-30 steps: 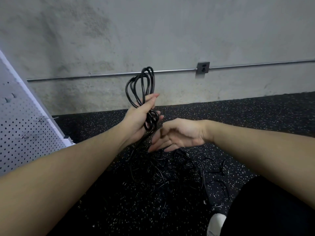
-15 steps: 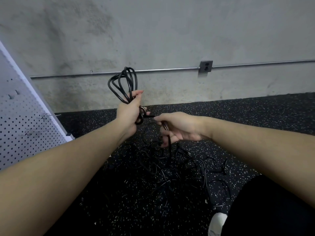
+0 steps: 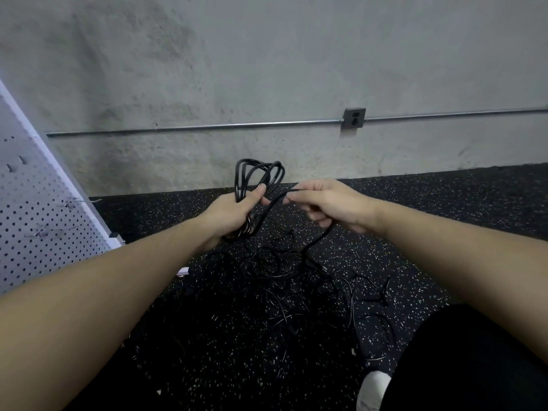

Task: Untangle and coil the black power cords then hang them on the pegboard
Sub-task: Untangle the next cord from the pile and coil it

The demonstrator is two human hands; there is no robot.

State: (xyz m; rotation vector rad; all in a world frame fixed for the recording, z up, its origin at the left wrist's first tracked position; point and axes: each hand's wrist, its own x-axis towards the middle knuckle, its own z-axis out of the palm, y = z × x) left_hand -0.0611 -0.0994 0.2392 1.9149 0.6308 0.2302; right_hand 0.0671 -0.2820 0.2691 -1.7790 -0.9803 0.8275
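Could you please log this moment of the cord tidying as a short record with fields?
left hand: grips the coiled cord, loops sticking up above the fist
right hand: pinches the loose strand running from the coil
cord pile: tangled on the speckled floor
pegboard: at left, no cord on its visible hooks
wall outlet: nothing plugged in

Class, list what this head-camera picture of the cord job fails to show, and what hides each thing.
- Pegboard: cut off by the left edge.
- Cord pile on the floor: black on dark; number of cords unclear.
- Coil inside the left hand: hidden by fingers.
- Strand end in the right hand: hidden by fingers.
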